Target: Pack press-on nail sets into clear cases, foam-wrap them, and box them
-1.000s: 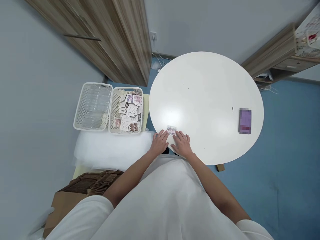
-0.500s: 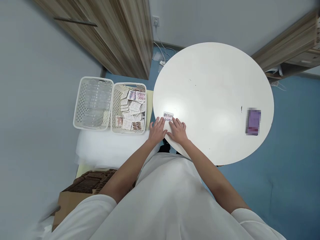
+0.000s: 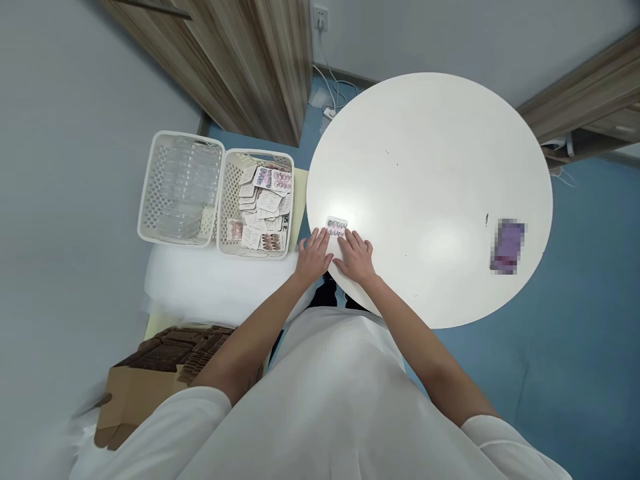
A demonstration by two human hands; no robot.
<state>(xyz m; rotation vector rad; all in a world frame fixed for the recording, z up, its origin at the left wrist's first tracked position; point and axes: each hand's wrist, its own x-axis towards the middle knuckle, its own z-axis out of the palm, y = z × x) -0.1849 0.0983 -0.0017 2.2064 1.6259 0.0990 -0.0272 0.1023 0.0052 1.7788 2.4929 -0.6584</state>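
Observation:
A small clear pack of pinkish, shiny oval pieces point(image 3: 337, 226) lies flat on the white oval table point(image 3: 425, 160), close to the table's near left edge. My left hand point(image 3: 313, 257) rests at the pack's lower left corner, palm down with the fingers apart. At its lower right side my right hand point(image 3: 357, 257) lies on the table, fingers spread, the fingertips beside the pack. Neither hand is wrapped round anything.
Left of the table stand a white basket point(image 3: 253, 255) of cards and similar packs and another basket point(image 3: 176, 241) of clear plastic trays. A cardboard box point(image 3: 135, 393) sits lower left. A blurred purple object point(image 3: 509, 245) lies on the table's right side.
The camera view has shifted and turned slightly. Both hands stay beside the pack in nearly the same pose, and the pack has not visibly moved on the table.

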